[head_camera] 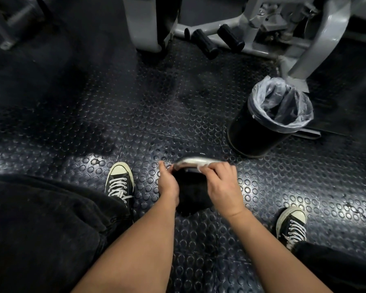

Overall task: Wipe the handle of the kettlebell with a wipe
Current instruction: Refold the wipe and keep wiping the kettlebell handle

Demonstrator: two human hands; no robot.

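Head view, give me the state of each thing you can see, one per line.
Kettlebell: upright on the floor.
Handle: wipe pressed on its right end.
Wipe: pinched by the right hand.
Right hand: holds the wipe.
Left hand: steadies the handle's left end.
Bin: open, lined.

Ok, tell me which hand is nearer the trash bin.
Right. The right hand rests on the kettlebell handle with the wipe, below-left of the trash bin; the left hand is farther left, beside the kettlebell.
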